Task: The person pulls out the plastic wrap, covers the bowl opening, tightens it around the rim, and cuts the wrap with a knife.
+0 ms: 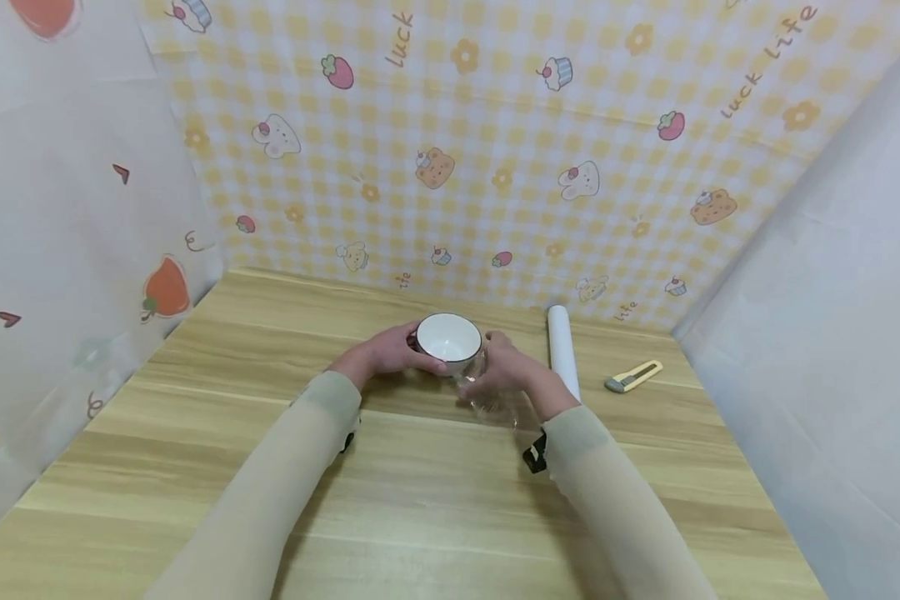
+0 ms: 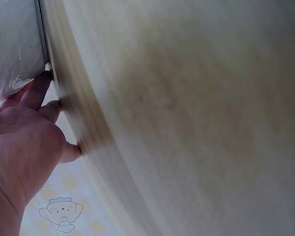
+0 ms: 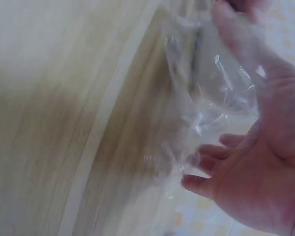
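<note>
A white bowl (image 1: 448, 338) with a thin dark rim sits at the middle of the far part of the table. Clear plastic film (image 3: 206, 93) hangs crumpled at its right side and trails toward the front. My left hand (image 1: 393, 350) grips the bowl from the left, thumb across its front. In the left wrist view, film shines over the bowl's wall (image 2: 14, 46). My right hand (image 1: 498, 367) holds the film by the bowl's right side. In the right wrist view the film lies between the thumb and the bent fingers (image 3: 201, 184).
A white roll (image 1: 562, 350) lies behind the right forearm, running toward the back edge. Right of it is a yellow utility knife (image 1: 633, 377). The wooden table (image 1: 420, 517) meets a patterned cloth wall (image 1: 450, 208) at the back, with cloth on both sides too.
</note>
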`<act>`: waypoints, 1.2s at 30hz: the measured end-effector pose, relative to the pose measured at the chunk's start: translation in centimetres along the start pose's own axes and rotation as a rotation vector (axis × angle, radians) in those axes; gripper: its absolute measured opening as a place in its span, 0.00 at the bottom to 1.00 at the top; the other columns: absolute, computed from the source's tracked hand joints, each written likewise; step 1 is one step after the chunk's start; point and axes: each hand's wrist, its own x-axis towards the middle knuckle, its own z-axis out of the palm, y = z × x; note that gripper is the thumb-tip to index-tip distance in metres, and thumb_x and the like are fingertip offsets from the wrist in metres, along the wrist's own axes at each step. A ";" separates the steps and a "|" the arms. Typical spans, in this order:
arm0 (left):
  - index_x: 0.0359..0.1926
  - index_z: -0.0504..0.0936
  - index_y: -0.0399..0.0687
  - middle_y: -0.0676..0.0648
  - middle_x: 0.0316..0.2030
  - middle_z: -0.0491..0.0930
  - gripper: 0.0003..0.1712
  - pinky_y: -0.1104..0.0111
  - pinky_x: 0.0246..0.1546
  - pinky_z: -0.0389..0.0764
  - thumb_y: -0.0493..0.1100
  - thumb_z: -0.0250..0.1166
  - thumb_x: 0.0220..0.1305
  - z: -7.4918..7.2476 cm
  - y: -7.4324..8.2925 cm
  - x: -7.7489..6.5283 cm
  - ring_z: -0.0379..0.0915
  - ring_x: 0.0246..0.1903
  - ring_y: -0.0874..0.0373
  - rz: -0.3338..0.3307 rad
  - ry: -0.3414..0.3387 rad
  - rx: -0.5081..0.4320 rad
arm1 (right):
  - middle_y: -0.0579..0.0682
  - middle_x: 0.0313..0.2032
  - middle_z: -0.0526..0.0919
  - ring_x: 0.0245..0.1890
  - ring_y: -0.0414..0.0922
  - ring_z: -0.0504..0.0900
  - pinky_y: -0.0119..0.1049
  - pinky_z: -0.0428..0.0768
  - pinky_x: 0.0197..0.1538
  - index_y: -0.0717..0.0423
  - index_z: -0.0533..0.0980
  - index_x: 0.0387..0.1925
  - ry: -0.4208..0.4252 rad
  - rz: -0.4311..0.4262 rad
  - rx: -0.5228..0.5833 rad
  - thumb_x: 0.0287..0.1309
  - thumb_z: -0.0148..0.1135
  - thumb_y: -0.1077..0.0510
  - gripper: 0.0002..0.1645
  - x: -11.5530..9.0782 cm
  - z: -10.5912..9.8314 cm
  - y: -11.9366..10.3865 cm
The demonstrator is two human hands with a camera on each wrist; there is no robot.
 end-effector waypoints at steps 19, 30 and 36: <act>0.87 0.59 0.50 0.40 0.80 0.71 0.63 0.44 0.86 0.56 0.62 0.83 0.61 -0.1 -0.1 0.1 0.60 0.82 0.41 0.011 0.003 -0.017 | 0.57 0.46 0.92 0.49 0.52 0.88 0.51 0.85 0.62 0.61 0.86 0.50 0.124 0.001 -0.106 0.58 0.85 0.44 0.29 0.9 0.7 -1.0; 0.87 0.58 0.50 0.39 0.79 0.72 0.65 0.44 0.86 0.56 0.62 0.84 0.59 -0.2 0.0 0.3 0.61 0.82 0.41 -0.005 -0.005 -0.018 | 0.62 0.62 0.83 0.61 0.57 0.82 0.51 0.82 0.65 0.65 0.75 0.66 0.031 0.032 -0.042 0.65 0.76 0.44 0.39 -1.7 -2.7 -1.0; 0.87 0.59 0.50 0.39 0.80 0.71 0.65 0.43 0.86 0.55 0.63 0.84 0.59 -0.1 -0.1 0.5 0.60 0.82 0.40 -0.007 -0.002 -0.018 | 0.48 0.36 0.90 0.35 0.43 0.82 0.36 0.80 0.43 0.56 0.88 0.37 0.186 -0.027 -0.063 0.69 0.70 0.54 0.09 -0.4 -1.8 0.1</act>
